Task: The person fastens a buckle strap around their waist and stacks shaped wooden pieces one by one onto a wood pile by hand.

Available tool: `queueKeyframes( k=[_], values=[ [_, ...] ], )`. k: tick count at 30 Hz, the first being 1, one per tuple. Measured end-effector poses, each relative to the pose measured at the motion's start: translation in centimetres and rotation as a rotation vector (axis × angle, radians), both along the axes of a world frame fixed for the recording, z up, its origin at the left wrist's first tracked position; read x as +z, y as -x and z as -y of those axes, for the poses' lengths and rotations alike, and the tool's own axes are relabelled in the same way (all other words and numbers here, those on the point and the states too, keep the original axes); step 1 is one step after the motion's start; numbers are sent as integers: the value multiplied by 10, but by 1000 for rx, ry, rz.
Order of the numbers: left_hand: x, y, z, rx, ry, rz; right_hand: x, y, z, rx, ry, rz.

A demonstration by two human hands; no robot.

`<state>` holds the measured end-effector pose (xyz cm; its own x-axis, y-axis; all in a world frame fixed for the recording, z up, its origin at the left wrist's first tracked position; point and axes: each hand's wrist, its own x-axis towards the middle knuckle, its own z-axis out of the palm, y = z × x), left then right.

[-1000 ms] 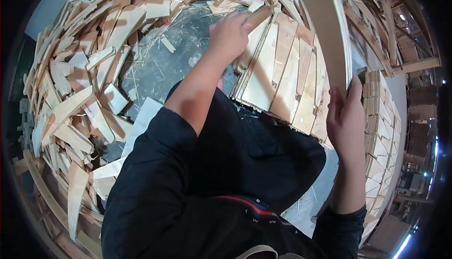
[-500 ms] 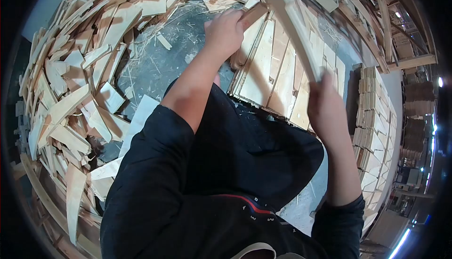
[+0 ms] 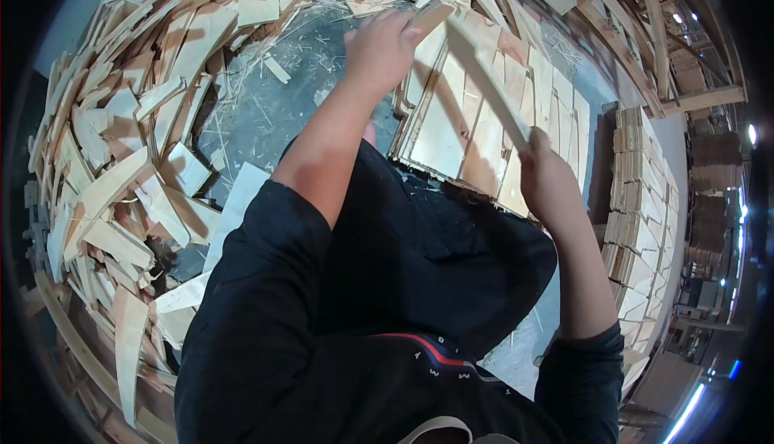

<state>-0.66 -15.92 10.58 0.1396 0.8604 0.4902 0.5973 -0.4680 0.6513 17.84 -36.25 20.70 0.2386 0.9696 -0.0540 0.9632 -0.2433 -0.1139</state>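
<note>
My left hand (image 3: 379, 53) is closed around a short wooden piece (image 3: 429, 18), above the far left corner of a stack of flat wooden boards (image 3: 439, 125). In my right hand (image 3: 550, 178) is the near end of a long, narrow wooden strip (image 3: 490, 81), seen edge-on. The strip slants over the stack, and its far end appears close to the short piece; whether they touch I cannot tell. Beneath both hands the boards lie side by side in layers, just beyond my bent leg.
Heaped wood offcuts (image 3: 189, 41) curve around the left and far side. Grey floor (image 3: 266, 121) with splinters shows between heap and boards. Another stack of boards (image 3: 637, 218) stands at the right, near a wooden frame (image 3: 701, 100).
The strip in my right hand has swung left and down, from upright at the right to low across the stack. My left hand has shifted slightly left with the short piece.
</note>
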Motion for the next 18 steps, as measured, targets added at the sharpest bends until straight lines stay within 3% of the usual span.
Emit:
queueKeyframes(
  k=[1, 4, 6, 10, 14, 16, 18],
  values=[
    [3, 2, -3, -13, 19, 12, 0, 2, 1, -7, 1, 5],
    [-7, 2, -2, -9, 12, 35, 24, 16, -2, 39, -425, -84],
    [-1, 0, -6, -11, 9, 17, 26, 24, -4, 87, -489, -118],
    [4, -1, 3, -32, 6, -12, -6, 34, -1, 44, -234, -112],
    [-3, -3, -2, -21, -50, 84, 9, 26, -8, -12, -325, -250],
    [0, -3, -7, -22, -52, 93, 21, 18, -14, 64, -499, -143],
    [-3, -2, -6, -21, -60, 113, 31, 29, -13, 78, -654, -239]
  ],
)
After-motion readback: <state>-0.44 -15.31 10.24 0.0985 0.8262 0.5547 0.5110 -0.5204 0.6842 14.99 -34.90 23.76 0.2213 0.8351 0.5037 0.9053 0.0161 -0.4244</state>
